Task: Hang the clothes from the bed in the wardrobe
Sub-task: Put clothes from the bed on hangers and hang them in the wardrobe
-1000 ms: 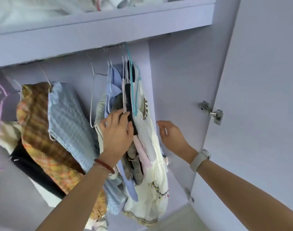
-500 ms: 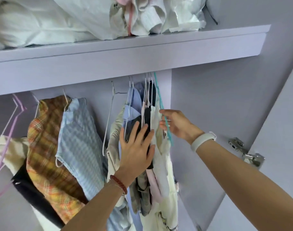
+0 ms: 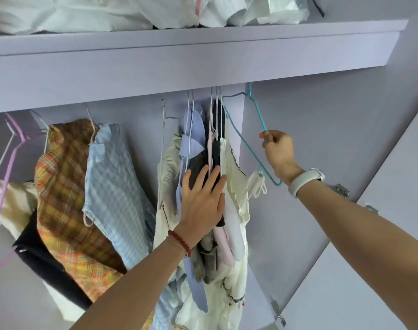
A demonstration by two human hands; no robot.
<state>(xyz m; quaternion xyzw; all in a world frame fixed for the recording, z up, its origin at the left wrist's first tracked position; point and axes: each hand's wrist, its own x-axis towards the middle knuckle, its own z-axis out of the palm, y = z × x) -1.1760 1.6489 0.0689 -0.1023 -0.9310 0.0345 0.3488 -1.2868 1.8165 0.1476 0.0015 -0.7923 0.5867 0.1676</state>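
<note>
Our right hand (image 3: pixel 278 151) pinches the thin teal wire hanger (image 3: pixel 244 141) on its upper arm, fingers curled round the wire; the hanger's hook runs up behind the lip of the pale lilac wardrobe shelf (image 3: pixel 203 60) and its frame swings out to the right, away from the other clothes. A cream sleeveless top (image 3: pixel 236 186) hangs under it, one strap looped on the hanger's lower corner. Our left hand (image 3: pixel 203 201) lies flat with fingers spread, pressing on the packed bunch of hanging clothes (image 3: pixel 193 148), blue, grey, black and pale pink, just left of the cream top. Further left hang a light blue checked garment (image 3: pixel 112 186) and an orange plaid garment (image 3: pixel 60 186), touching each other, with a lilac wire hanger (image 3: pixel 10 163) at the far left edge. White bundled fabric (image 3: pixel 108 13) sits on the shelf above. The wardrobe door (image 3: pixel 381 270) stands open on the right
</note>
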